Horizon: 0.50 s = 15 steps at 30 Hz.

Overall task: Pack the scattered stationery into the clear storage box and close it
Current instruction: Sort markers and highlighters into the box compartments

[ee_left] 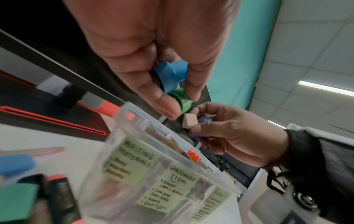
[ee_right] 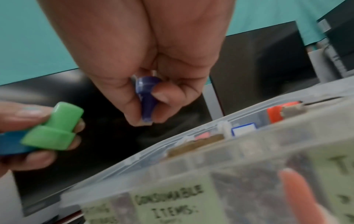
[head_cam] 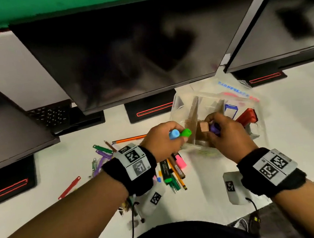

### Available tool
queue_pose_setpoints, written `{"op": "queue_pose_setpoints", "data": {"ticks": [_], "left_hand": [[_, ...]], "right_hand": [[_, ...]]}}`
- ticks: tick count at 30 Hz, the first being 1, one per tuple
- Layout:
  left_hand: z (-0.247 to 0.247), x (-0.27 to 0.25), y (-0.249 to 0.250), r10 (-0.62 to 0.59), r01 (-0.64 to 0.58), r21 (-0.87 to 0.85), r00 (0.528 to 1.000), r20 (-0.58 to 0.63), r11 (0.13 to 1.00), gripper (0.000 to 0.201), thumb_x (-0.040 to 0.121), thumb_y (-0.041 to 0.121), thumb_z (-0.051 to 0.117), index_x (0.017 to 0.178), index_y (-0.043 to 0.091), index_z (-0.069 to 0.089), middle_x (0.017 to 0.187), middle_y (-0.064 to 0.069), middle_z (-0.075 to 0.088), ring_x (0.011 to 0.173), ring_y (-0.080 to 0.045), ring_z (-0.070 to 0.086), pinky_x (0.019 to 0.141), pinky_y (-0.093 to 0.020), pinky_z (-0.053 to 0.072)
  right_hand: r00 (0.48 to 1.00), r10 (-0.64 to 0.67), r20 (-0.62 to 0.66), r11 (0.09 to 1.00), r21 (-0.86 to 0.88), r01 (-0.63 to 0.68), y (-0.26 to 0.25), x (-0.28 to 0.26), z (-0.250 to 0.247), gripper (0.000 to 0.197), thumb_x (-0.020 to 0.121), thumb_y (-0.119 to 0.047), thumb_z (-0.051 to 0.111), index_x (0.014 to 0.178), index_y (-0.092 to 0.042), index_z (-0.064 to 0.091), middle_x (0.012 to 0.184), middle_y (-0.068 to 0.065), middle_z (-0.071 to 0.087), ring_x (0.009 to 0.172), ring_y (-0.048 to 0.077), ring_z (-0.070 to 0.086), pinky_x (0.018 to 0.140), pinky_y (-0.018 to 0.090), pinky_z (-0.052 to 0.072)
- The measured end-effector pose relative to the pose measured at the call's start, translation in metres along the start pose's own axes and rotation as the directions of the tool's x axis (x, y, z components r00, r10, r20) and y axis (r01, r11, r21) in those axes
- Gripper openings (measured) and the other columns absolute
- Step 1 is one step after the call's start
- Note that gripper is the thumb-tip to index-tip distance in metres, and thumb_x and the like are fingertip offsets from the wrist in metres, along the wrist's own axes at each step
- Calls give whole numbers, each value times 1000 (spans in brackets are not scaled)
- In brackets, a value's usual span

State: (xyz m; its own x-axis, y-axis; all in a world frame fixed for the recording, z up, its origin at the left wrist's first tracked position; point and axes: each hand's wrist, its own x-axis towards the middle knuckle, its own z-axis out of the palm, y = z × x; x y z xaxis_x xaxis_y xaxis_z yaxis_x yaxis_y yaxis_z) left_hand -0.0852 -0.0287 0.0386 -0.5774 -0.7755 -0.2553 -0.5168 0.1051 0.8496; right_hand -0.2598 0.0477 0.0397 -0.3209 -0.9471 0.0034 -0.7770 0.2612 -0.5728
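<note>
While both hands hover over the clear storage box (head_cam: 212, 99) in the head view, the left hand (head_cam: 160, 141) pinches a blue piece (head_cam: 174, 134) and a green piece (head_cam: 186, 133); the right hand (head_cam: 226, 134) pinches a beige block (head_cam: 204, 126) and a purple piece (head_cam: 214, 128). Loose pens (head_cam: 169, 172) and clips (head_cam: 102, 155) lie on the desk (head_cam: 295, 129) beside the box; 3 monitors (head_cam: 142, 46) stand behind.

Left wrist view: cardboard dividers (ee_left: 170, 141) partition the open box, labels (ee_left: 132, 162) on its wall.

Right wrist view: curled fingers (ee_right: 164, 92) grip the purple piece above the rim.
</note>
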Motion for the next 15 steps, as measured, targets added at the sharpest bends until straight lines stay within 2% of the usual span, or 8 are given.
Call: {"op": "queue_pose_setpoints", "data": {"ticks": [3,6,9,12,15], "left_hand": [[24,22,18,18,-18,-6,1000,-1,1000,20,82,25,69,101,21,63,99,-1,66,81,-17,63,75,-27,53],[39,37,23,43,-47,67,998,53,997,37,79,25,72,113,22,60,112,2,64,98,-15,59,85,-25,47],[37,39,15,34,-41,50,992,124,998,51,78,17,73,125,22,53,123,2,61,108,-14,59,92,-24,48],[15,30,-1,13,-12,-29,999,38,1000,45,81,9,68,123,22,55,122,6,60,108,-6,57,88,-19,46],[-18,14,-30,31,-24,64,994,-109,998,29,83,10,66,107,25,63,104,10,64,91,-2,60,80,-13,46]], "right_hand": [[999,48,-3,999,-22,-48,21,2,-1,22,82,-9,64,103,-12,60,91,12,67,85,29,60,71,24,40],[998,55,-6,998,-20,-55,28,5,0,29,79,-7,67,107,-10,61,97,14,69,91,32,63,74,22,40],[996,89,11,995,-43,-88,28,9,0,32,79,-7,67,111,-11,61,104,13,68,95,31,63,80,24,42],[999,40,12,997,-72,-39,17,14,3,22,81,-9,64,103,-13,65,104,10,66,89,26,62,77,21,40],[991,-101,83,995,-16,103,-7,16,16,13,82,-8,62,94,-12,66,94,6,67,72,18,58,71,20,40]]}}
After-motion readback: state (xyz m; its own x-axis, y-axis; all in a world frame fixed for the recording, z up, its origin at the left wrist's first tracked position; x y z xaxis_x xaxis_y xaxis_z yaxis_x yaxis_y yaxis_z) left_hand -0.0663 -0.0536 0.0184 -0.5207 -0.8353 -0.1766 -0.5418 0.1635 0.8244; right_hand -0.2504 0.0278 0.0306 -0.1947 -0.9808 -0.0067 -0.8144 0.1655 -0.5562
